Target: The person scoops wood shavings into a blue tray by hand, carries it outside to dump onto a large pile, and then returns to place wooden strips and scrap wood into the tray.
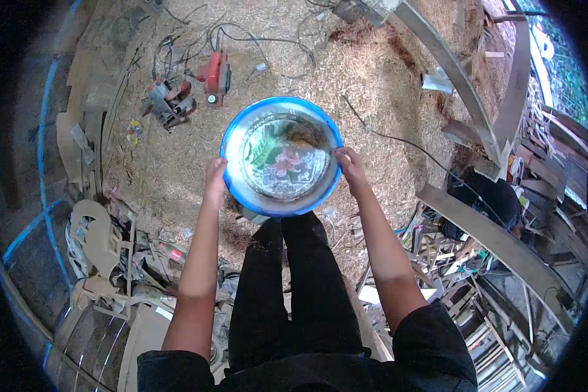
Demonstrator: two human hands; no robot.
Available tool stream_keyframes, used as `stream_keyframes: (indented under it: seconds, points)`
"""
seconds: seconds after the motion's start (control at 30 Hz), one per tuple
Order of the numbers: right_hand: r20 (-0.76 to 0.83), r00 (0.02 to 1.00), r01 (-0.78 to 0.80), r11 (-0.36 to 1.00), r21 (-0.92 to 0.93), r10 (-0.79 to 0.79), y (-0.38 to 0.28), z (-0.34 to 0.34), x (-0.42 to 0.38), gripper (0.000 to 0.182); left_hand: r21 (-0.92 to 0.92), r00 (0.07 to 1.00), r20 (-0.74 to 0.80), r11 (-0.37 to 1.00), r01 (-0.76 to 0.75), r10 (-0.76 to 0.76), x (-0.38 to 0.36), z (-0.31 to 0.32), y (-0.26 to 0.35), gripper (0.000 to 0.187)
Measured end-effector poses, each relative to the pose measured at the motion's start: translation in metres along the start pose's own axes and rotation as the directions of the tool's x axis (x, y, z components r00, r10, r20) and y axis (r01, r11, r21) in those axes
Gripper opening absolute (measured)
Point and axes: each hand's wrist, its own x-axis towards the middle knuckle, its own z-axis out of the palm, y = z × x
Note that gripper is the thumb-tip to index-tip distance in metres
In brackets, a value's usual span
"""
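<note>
Head view: left hand (pixel 215 176) and right hand (pixel 351 166) closed on opposite sides of blue-rimmed floral basin (pixel 281 100), held above shavings-strewn floor (pixel 379 176), ahead of dark-trousered legs (pixel 261 281). Toward floor's far edge, left of basin: red power tool (pixel 214 75), grey-and-red tool (pixel 170 104) near it, tangled cords (pixel 225 29) beyond. Black cable (pixel 405 142) crosses floor toward right edge, reaching curved wooden board (pixel 496 238). Wooden slats (pixel 493 346) crowd near-right corner; cut-out wooden panel (pixel 101 235) at left edge. Basin hides floor directly beneath.
</note>
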Motion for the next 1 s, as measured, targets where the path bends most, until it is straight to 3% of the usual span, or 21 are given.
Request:
stream_keyframes:
  seconds: [0.1,0.23,0.3,0.5,0.57,0.63,0.67,0.73,0.87,1.0]
  points:
    - [-0.011,1.000,0.028,1.000,0.004,-0.028,-0.012,0.006,-0.008,0.023,-0.023,0.999,0.054,1.000,-0.003,0.004,-0.017,0.001,0.019,0.030]
    - [-0.063,0.994,0.086,0.995,-0.053,-0.090,-0.017,0.011,-0.026,0.021,-0.010,0.993,0.030,0.993,-0.116,0.117,-0.014,-0.029,-0.023,0.027]
    - [-0.118,0.992,0.039,0.999,-0.024,-0.041,-0.006,0.013,-0.043,0.020,-0.059,0.999,0.024,0.997,-0.042,0.043,-0.028,-0.037,-0.038,0.031]
    - [-0.134,0.991,0.011,1.000,-0.006,-0.012,-0.052,0.014,-0.060,0.014,0.058,0.997,-0.066,0.998,0.033,-0.029,-0.070,-0.027,0.041,0.032]
    - [-0.142,0.989,-0.029,1.000,-0.006,0.028,-0.062,0.016,-0.065,0.014,0.022,1.000,-0.020,1.000,-0.021,0.021,-0.073,-0.030,0.047,0.027]
    - [-0.130,0.991,0.018,0.999,0.032,-0.014,-0.055,0.016,-0.053,0.017,-0.016,0.997,0.025,0.997,-0.073,0.073,-0.064,-0.030,0.053,0.022]
    - [-0.132,0.991,0.020,0.999,0.034,-0.015,-0.052,0.015,-0.040,0.017,-0.029,0.999,0.040,0.999,-0.015,0.016,-0.055,-0.028,0.055,0.020]
    - [-0.103,0.979,0.170,0.984,-0.053,-0.175,-0.046,0.012,-0.019,0.022,-0.032,0.996,0.057,0.997,0.065,-0.064,-0.041,-0.026,0.053,0.019]
    - [-0.104,0.992,0.068,0.998,0.007,-0.067,-0.056,0.009,0.016,0.027,0.073,0.999,0.044,0.997,-0.021,0.018,0.008,-0.009,0.047,0.019]
    - [-0.160,0.987,-0.020,0.998,-0.059,0.011,-0.051,0.007,0.050,0.031,0.207,0.990,0.080,0.970,-0.131,0.117,0.043,0.020,0.067,0.019]
